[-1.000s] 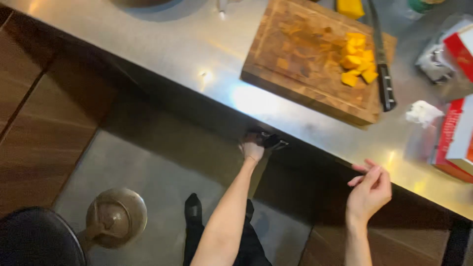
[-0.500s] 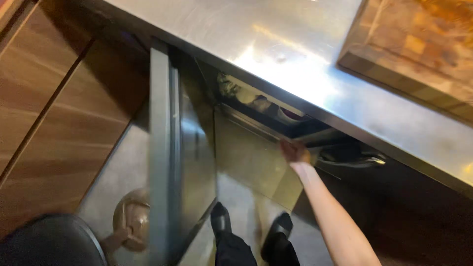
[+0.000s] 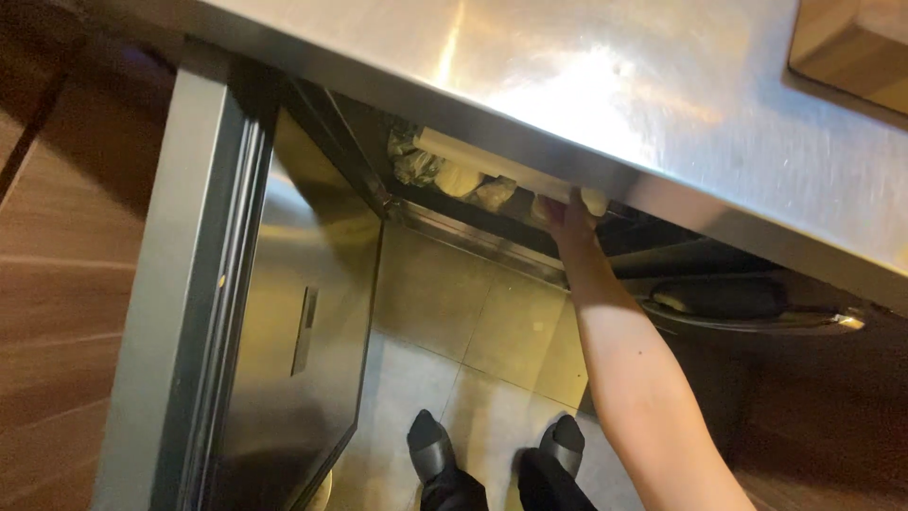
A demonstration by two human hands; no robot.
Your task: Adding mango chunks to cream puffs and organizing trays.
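One hand, the right hand [image 3: 566, 210], is reaching up at twelve o'clock into the open cabinet under the steel table [image 3: 586, 85], its grip hidden so I cannot tell its state, touching pale wrapped bundles [image 3: 461, 177], with the open door [image 3: 284, 322] at nine o'clock.

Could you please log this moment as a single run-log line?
right hand: reaching into open under-counter fridge, at pale wrapped items | left hand: not in view | fridge door: swung open | steel counter above

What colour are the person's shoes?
Black; both shoes show on the grey tiled floor at the bottom of the head view.
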